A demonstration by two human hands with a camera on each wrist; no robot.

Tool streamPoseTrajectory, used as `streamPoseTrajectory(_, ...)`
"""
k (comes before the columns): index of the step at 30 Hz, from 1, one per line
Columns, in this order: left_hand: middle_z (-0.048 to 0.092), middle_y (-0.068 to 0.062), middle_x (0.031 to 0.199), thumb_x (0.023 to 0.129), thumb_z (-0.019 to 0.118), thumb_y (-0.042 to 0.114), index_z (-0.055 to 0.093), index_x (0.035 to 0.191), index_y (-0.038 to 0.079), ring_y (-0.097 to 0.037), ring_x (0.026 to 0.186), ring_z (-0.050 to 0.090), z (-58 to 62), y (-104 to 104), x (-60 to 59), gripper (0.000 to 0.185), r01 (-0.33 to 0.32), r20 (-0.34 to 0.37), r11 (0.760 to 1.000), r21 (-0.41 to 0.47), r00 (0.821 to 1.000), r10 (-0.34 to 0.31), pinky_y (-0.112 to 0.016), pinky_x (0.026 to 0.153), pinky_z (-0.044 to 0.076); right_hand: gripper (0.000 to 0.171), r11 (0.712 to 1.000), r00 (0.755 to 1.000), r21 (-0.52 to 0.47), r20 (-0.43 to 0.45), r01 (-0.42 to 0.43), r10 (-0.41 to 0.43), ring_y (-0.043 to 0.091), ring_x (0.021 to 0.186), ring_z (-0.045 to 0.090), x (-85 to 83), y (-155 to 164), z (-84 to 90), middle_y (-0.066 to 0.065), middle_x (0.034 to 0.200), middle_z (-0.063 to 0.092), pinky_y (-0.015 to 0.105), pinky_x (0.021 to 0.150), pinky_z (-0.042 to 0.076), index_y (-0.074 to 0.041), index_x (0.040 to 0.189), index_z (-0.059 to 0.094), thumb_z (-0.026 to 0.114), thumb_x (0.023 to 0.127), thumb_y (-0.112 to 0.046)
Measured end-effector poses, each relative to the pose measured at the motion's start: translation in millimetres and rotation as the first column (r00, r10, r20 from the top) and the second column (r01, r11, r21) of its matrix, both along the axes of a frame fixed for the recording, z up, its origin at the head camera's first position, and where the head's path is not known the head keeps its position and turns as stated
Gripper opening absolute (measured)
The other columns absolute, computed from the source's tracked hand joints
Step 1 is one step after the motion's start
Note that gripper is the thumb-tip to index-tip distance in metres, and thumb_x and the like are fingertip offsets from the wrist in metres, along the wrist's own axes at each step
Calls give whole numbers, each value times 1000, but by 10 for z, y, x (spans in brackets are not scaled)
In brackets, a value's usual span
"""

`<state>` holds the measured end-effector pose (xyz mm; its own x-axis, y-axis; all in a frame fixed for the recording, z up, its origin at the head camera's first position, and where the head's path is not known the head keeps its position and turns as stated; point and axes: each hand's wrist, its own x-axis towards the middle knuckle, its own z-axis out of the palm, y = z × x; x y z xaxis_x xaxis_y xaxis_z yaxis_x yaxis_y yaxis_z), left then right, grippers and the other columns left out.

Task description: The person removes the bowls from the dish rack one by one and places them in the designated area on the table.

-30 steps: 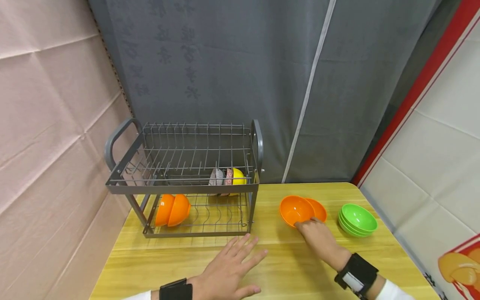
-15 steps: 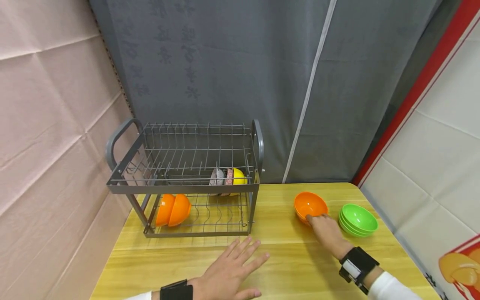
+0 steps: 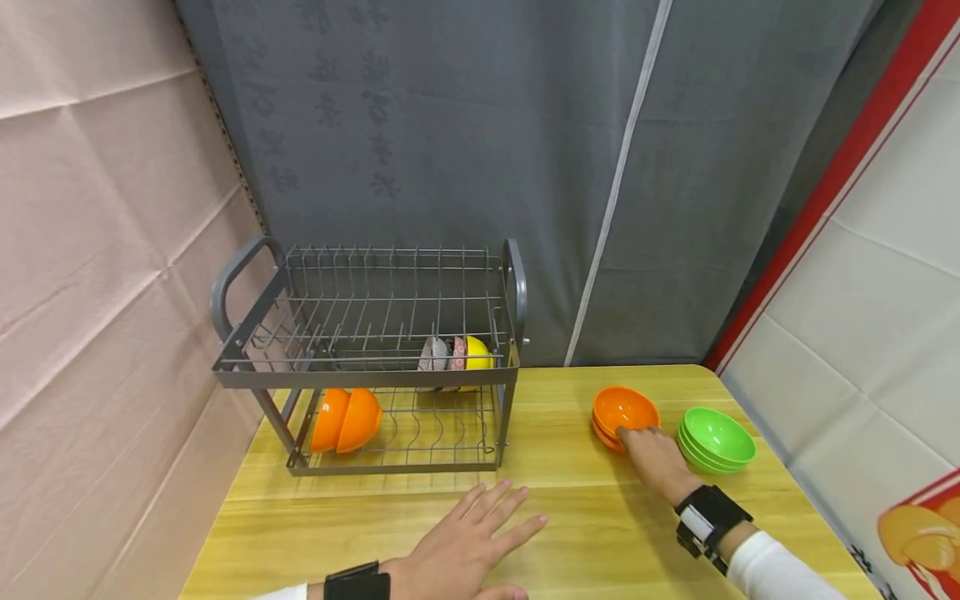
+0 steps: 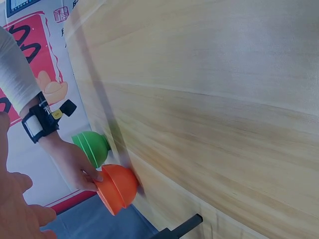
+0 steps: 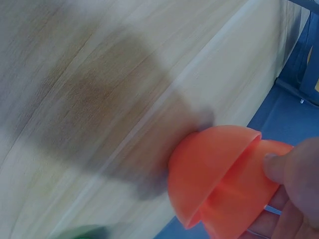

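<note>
In the head view, my right hand (image 3: 654,457) pinches the near rim of an orange bowl (image 3: 624,407). That bowl sits in or on a second orange bowl (image 3: 604,438), whose left edge shows beneath it. Up close in the right wrist view, my thumb (image 5: 275,168) lies on the upper bowl, and the lower bowl (image 5: 207,169) rests towards the table. My left hand (image 3: 463,542) is spread over the table in front of the rack, holding nothing. A stack of green bowls (image 3: 718,437) stands just right of my right hand.
A two-tier grey dish rack (image 3: 367,379) stands on the left of the wooden table (image 3: 570,508). Two orange bowls (image 3: 358,421) lean on its lower tier. A yellow bowl (image 3: 477,353) and patterned dishes (image 3: 433,355) stand towards the rack's right side. A grey curtain (image 3: 420,150) hangs behind.
My right hand has moved right with the orange bowl, from beside the other orange bowl to on top of it. My left hand stays spread, shifted slightly right and down.
</note>
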<state>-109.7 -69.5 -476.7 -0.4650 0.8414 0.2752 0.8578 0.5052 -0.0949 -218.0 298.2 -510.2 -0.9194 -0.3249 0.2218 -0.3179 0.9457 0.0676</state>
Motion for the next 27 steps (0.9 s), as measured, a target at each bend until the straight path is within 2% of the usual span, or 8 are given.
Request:
streamPoseTrajectory(3, 32, -12, 166, 100, 44, 64, 24, 162, 26, -27, 153, 32, -4, 4, -2, 75, 3, -31, 1000, 2, 1000, -3, -47, 117, 41, 22, 1000, 999, -13, 43, 16, -16, 28, 68, 65, -37, 15, -22, 5, 70, 64, 50, 66, 56, -12, 86, 62, 62, 84, 10)
streamPoseTrajectory(7, 34, -11, 165, 100, 45, 63, 28, 161, 26, -28, 153, 33, -4, 3, -4, 74, 8, -35, 1000, 12, 999, -7, -47, 116, 42, 20, 999, 996, -31, 84, 39, -36, 30, 69, 66, -79, 26, -51, 7, 73, 66, 51, 63, 56, -12, 87, 63, 61, 86, 8)
streamPoseTrajectory(11, 33, -11, 165, 101, 43, 62, 28, 161, 26, -28, 153, 33, -5, -3, 1, 72, 9, -8, 1000, 13, 1000, -9, -47, 116, 43, 17, 998, 994, -37, 96, 46, -43, 32, 69, 67, -103, 35, -88, 9, 73, 67, 51, 62, 56, -12, 87, 63, 61, 87, 6)
streamPoseTrajectory(17, 31, -11, 166, 103, 38, 62, 26, 161, 27, -27, 154, 32, -20, -13, 13, 69, 3, 31, 1000, 6, 1000, -3, -49, 115, 44, 16, 999, 990, -21, 136, 49, -45, 32, 73, 68, -114, 44, -132, 10, 78, 70, 52, 69, 57, -10, 90, 65, 62, 88, 5)
streamPoseTrajectory(24, 31, -11, 166, 102, 38, 63, 27, 161, 27, -28, 153, 33, -39, -23, 9, 70, -5, 10, 1000, 5, 1000, 5, -48, 114, 45, 17, 1000, 993, 10, 119, 22, -23, 31, 71, 68, -133, 47, -163, 10, 79, 71, 50, 72, 57, -9, 92, 65, 64, 86, 6)
streamPoseTrajectory(27, 30, -11, 167, 101, 42, 63, 27, 161, 26, -28, 153, 33, -46, -28, 0, 72, -1, -4, 1000, 6, 1000, 1, -47, 115, 44, 9, 1000, 994, 0, 104, 24, -24, 30, 70, 68, -139, 47, -181, 8, 75, 70, 52, 79, 56, -10, 90, 64, 65, 89, -1)
